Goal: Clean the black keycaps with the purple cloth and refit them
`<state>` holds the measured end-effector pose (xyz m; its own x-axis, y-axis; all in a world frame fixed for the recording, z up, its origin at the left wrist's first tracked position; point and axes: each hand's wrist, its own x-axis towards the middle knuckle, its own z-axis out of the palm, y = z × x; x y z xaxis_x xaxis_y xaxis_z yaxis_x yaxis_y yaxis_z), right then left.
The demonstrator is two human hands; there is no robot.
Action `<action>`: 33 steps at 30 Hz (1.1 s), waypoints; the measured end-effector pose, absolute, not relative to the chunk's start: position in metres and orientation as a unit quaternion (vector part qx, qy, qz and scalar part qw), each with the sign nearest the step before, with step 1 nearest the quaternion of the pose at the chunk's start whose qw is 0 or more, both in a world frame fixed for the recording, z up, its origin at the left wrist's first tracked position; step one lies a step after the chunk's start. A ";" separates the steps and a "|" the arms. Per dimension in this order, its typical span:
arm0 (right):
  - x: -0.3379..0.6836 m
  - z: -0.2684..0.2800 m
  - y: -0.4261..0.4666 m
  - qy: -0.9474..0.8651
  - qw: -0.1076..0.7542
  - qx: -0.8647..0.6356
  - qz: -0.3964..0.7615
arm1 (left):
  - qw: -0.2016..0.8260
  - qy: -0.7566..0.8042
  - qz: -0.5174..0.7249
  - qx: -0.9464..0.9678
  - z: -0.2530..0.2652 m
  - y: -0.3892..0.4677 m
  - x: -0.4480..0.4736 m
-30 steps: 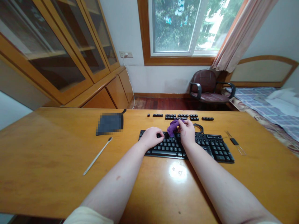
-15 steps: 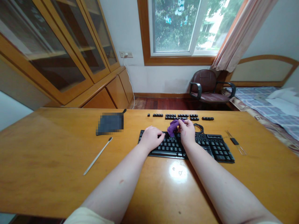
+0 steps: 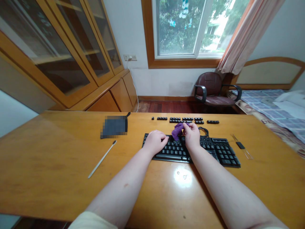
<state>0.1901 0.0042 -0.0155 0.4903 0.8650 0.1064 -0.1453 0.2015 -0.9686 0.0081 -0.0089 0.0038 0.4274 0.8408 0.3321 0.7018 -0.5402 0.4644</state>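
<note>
A black computer keyboard (image 3: 176,154) lies on the wooden desk in front of me, most of its top-row keys hidden by my hands. My left hand (image 3: 155,141) grips its upper left part, thumb pointing right and fingers bent over the back edge, their tips out of sight. Between the thumb and fingers of my right hand (image 3: 192,136) is a crumpled purple cloth (image 3: 177,131). The cloth hangs down onto the keyboard's upper rows near the middle. Behind the keyboard, loose black keycaps (image 3: 175,120) stand in short rows.
Left of the keyboard lie a thin white brush (image 3: 102,159) and a dark pouch (image 3: 114,126), partly pixelated. A wire keycap puller (image 3: 240,145) is on the right. The coiled cable (image 3: 204,131) sits behind the keyboard. Beyond the desk (image 3: 59,165) stands an armchair (image 3: 211,89).
The view has shifted slightly, so everything sits a little farther right. Both hands and the cloth keep nearly the same place on the keyboard.
</note>
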 end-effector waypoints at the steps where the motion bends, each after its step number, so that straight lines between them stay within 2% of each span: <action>1: 0.190 -0.015 0.004 -0.348 0.693 -0.516 0.364 | 0.117 0.475 0.270 0.829 0.005 -0.010 0.007; 5: 0.190 -0.011 0.002 -0.349 0.692 -0.521 0.359 | 0.085 0.548 0.260 0.791 0.016 -0.007 0.008; 8: 0.189 -0.009 0.001 -0.347 0.695 -0.524 0.350 | 0.112 0.596 0.216 0.766 0.023 0.010 0.016; 11: 0.190 -0.010 0.001 -0.339 0.702 -0.522 0.346 | 0.134 0.577 0.156 0.790 0.024 0.039 0.028; 15: 0.191 -0.011 0.002 -0.334 0.700 -0.520 0.358 | 0.104 0.574 0.091 0.807 0.017 0.077 0.046; 33: 0.189 -0.012 0.003 -0.328 0.704 -0.512 0.367 | 0.128 0.541 0.112 0.824 0.007 0.094 0.065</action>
